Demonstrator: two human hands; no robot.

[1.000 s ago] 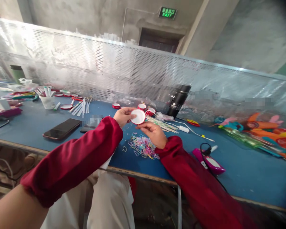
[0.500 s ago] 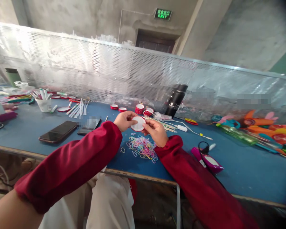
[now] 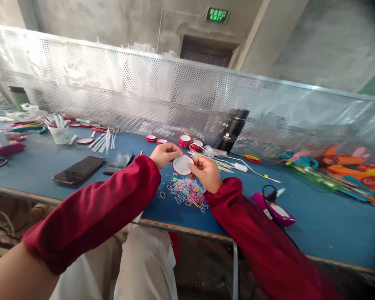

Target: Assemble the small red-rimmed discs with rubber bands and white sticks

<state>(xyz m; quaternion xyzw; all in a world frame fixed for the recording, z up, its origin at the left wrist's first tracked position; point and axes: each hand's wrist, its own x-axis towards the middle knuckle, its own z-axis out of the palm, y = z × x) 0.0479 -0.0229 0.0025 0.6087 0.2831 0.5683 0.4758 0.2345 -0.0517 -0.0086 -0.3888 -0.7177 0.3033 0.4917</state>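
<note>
A round white disc with a red rim [image 3: 182,165] is held up over the table, its flat white side towards me. My right hand [image 3: 206,171] pinches its right edge, the thumb lying on the white face. At the upper left rim, my left hand [image 3: 166,156] has thumb and forefinger closed together; part of the rim is hidden behind the fingertips. Just below both hands lies a heap of small coloured rubber bands [image 3: 189,193]. One loose band [image 3: 162,194] rests to the left of it.
Behind my hands stand red-rimmed round pieces [image 3: 184,141] and a black bottle [image 3: 234,131]. Leftward are a phone [image 3: 78,171], white strips [image 3: 101,142] and a cup of pens [image 3: 59,135]. A purple device [image 3: 275,210] with a cable and colourful balloon-like items [image 3: 343,166] lie rightward.
My left thumb has come off the disc's white face to its upper left rim, baring more of the face. My right hand keeps its pinch. The view has shifted slightly.
</note>
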